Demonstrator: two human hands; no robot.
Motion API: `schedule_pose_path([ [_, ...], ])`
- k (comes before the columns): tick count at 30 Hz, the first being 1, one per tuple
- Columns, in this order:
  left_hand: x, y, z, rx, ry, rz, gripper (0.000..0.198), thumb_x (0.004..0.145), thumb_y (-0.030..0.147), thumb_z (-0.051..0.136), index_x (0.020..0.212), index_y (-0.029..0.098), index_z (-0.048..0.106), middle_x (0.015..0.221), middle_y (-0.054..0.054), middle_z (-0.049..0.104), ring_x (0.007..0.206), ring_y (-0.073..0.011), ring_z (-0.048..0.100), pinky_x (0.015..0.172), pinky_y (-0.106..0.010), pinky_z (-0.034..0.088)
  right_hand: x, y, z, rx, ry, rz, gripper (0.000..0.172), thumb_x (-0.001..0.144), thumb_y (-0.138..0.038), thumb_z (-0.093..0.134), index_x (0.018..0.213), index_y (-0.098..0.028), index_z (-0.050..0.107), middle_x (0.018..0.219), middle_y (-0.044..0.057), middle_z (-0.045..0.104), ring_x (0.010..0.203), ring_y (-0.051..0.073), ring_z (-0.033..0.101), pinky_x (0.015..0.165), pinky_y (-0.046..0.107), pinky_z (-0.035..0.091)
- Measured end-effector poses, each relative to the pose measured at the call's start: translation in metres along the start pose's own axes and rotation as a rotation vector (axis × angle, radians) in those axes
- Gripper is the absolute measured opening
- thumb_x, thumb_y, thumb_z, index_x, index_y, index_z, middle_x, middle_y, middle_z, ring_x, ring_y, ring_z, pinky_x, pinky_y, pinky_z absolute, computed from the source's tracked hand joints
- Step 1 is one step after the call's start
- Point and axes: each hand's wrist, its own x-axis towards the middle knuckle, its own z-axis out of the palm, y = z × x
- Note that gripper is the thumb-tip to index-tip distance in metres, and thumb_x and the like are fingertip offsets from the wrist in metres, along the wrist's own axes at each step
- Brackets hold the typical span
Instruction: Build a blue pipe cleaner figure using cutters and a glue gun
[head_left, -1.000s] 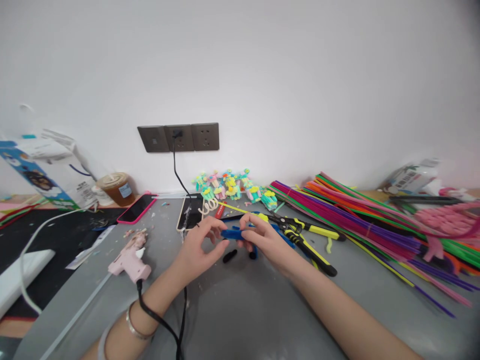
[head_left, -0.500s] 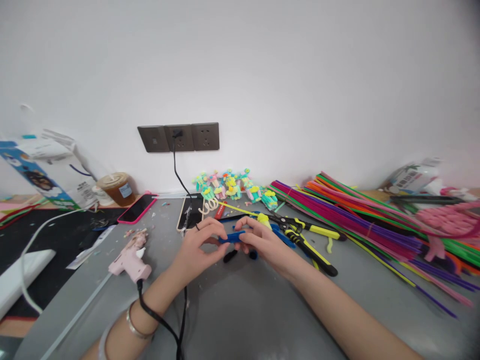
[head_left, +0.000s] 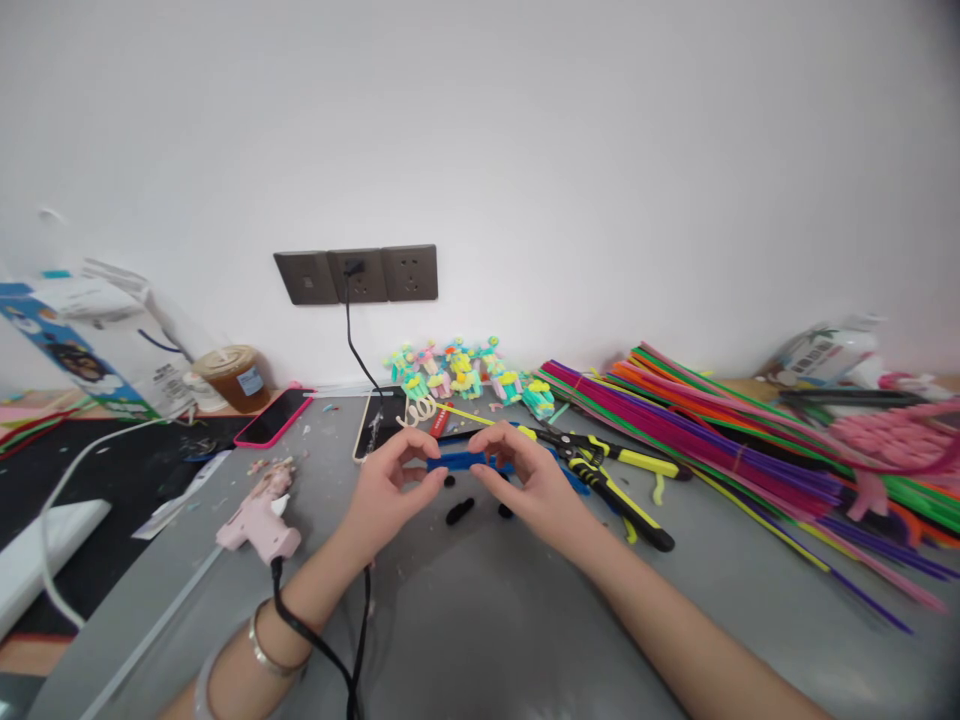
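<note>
Both hands meet over the middle of the grey table [head_left: 480,620]. My left hand [head_left: 386,490] pinches the left end of a short blue pipe-cleaner piece [head_left: 457,461], and my right hand [head_left: 529,485] pinches its right end; the piece lies level between them, a little above the table. Under the hands lie small black pipe-cleaner bits [head_left: 459,511]. Just beyond my right hand rest yellow-and-black pliers [head_left: 615,490].
A pink glue gun [head_left: 259,520] lies to the left, its black cord crossing my left wrist. Bundles of coloured pipe cleaners [head_left: 750,440] fill the right. A pink-cased phone [head_left: 274,417], a coffee cup [head_left: 236,375], small finished figures [head_left: 469,375] and wall sockets [head_left: 356,275] sit at the back.
Both hands rose slightly and shifted away from me with the blue piece, which now sits level between the fingertips. The black bits under them are more exposed.
</note>
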Motion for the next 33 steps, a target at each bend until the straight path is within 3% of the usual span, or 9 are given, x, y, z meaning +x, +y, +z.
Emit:
schedule_pose_path([
  [9,0.001,-0.002,0.0,-0.038,-0.02,-0.028,0.02,0.082,0.033,0.072,0.086,0.017,0.059,0.087,-0.001,0.056,0.074,-0.0131,0.06,0.065,-0.024,0.056,0.002,0.001,-0.001,0.028,-0.019,0.054,0.006,0.085,-0.025,0.06,0.087,-0.021,0.056,0.079,0.0,0.055,0.071,0.016,0.05,0.066,0.029,0.037],
  [15,0.001,0.005,0.001,0.011,-0.111,-0.121,0.025,0.091,0.043,0.061,0.094,0.018,0.057,0.063,0.002,0.061,0.057,-0.0114,0.059,0.057,-0.022,0.05,0.004,0.006,-0.003,0.159,-0.003,0.117,0.011,0.083,-0.028,0.063,0.085,-0.021,0.055,0.073,-0.002,0.052,0.063,0.013,0.044,0.061,0.028,0.032],
  [22,0.001,0.007,0.003,-0.032,-0.097,-0.155,0.029,0.087,0.046,0.066,0.089,0.019,0.054,0.06,0.005,0.059,0.05,-0.0095,0.058,0.052,-0.02,0.047,0.006,0.01,-0.004,0.23,-0.034,0.175,0.015,0.08,-0.032,0.067,0.081,-0.021,0.056,0.069,-0.003,0.053,0.06,0.012,0.042,0.058,0.028,0.03],
  [33,0.004,0.004,0.002,-0.065,-0.1,-0.187,0.03,0.083,0.043,0.071,0.085,0.018,0.056,0.06,0.003,0.062,0.052,-0.0104,0.062,0.055,-0.022,0.053,0.008,0.011,-0.007,0.251,-0.053,0.245,0.024,0.074,-0.039,0.075,0.076,-0.02,0.06,0.067,-0.001,0.058,0.061,0.013,0.046,0.059,0.028,0.034],
])
